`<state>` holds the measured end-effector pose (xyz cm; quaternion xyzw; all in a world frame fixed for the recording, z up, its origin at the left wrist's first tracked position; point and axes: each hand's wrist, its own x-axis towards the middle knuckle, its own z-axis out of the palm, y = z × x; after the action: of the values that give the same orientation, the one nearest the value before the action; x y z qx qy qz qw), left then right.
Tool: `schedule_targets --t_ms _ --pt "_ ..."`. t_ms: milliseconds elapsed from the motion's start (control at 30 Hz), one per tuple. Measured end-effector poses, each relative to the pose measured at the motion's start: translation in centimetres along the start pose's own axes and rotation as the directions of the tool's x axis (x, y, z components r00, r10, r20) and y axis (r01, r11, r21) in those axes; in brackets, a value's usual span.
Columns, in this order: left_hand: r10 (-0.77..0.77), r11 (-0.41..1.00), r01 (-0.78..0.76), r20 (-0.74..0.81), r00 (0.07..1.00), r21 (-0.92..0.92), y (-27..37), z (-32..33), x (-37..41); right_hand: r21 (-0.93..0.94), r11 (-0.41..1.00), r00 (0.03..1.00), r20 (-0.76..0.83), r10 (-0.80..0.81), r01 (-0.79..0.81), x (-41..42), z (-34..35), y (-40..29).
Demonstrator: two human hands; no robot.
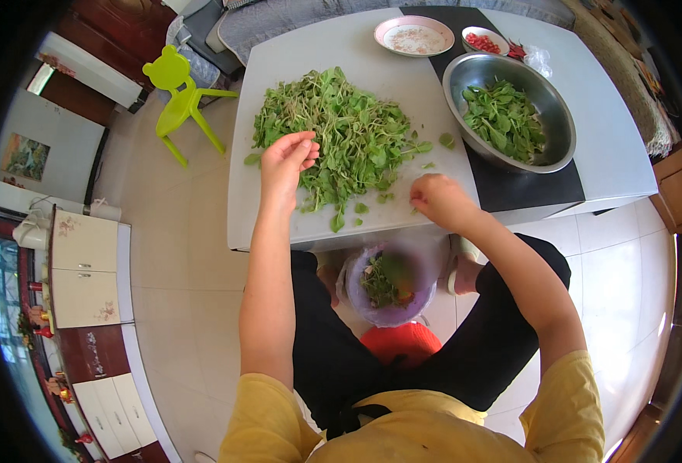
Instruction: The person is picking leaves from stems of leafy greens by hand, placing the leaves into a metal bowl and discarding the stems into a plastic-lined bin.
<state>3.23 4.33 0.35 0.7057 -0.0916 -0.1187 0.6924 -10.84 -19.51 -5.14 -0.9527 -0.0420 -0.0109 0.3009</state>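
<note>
A broad heap of leafy green stems (341,133) lies on the table. My left hand (289,159) is over the heap's near left edge, its fingers curled towards the thumb; I cannot tell whether a stem is between them. Low over the table's near edge, my right hand (442,199) has its fingers bent down, the tips partly hidden. Small loose leaves (361,208) lie between the two hands. A steel basin (558,156) at the right holds picked leaves (503,118). Below the table edge, a lined purple bin (370,309) holds plant scraps (380,283); a green blur hangs over it.
On the table's (601,116) far side are a pink-rimmed plate (413,39), a bowl of chopped red peppers (484,43) and a crumpled clear bag (538,61). A lime-green child's chair (182,110) stands to the left. The bin sits between my legs, before a red stool (402,344).
</note>
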Motion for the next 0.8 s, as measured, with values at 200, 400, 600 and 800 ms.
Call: schedule_targets --t_ms 200,400,600,800 --pt "0.065 0.997 -0.065 0.006 0.998 0.039 0.6 -0.5 -0.9 0.202 0.978 0.988 -0.15 -0.024 0.055 1.3 -2.0 -0.4" --pt "0.118 0.989 -0.116 -0.013 0.993 0.093 1.2 -1.6 -1.3 -0.154 0.986 0.895 -0.446 -0.01 -0.065 -0.2 -1.4 4.1" --pt "0.113 0.99 -0.111 -0.014 0.994 0.083 1.5 -3.0 -1.8 -0.099 0.992 0.887 -0.461 0.021 -0.075 1.8 0.3 6.2" --pt "0.119 0.992 -0.119 0.012 0.993 0.048 1.8 -3.9 -2.2 -0.225 0.971 0.938 -0.346 0.002 -0.085 0.0 2.0 4.5"
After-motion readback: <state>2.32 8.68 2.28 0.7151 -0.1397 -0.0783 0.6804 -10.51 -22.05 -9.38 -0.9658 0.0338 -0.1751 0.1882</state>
